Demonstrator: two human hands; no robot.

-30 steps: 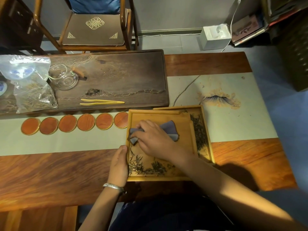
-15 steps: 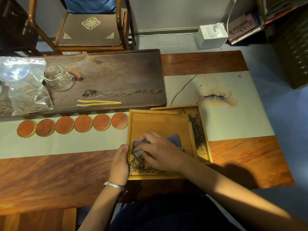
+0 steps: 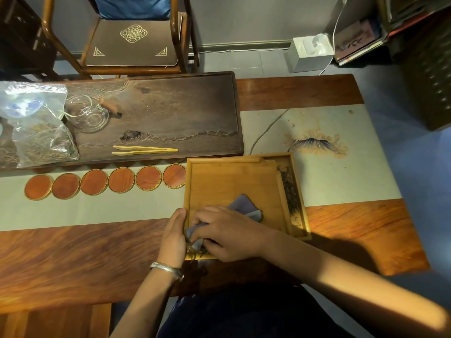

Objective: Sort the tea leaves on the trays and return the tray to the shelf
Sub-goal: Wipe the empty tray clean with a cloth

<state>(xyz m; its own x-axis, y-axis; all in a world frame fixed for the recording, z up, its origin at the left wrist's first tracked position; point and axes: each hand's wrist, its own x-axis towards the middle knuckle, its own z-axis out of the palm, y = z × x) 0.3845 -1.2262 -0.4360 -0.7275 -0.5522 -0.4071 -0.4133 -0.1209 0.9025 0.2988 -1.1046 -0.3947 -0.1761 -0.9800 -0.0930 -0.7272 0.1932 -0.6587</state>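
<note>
A person is sitting at a wooden table with two light wooden trays in front of them, the upper tray lying on the lower tray and shifted to the left, so that a strip of the lower one is showing along the right side. The right hand is curling its fingers round a folded grey-blue cloth and pressing it down at the near left corner of the upper tray, where a small heap of dark tea leaves is lying against the rim. The left hand, with a silver bracelet at the wrist, is resting flat against the outside of the tray's left edge, fingers straight and together. More tea leaves are lying in the exposed strip of the lower tray. A row of six round wooden coasters is sitting on a pale table runner to the left of the trays. Behind them a dark tea board is carrying yellow tongs, a glass pitcher and a clear plastic bag. A chair is standing beyond the table, and a white tissue box is sitting on the floor.
</note>
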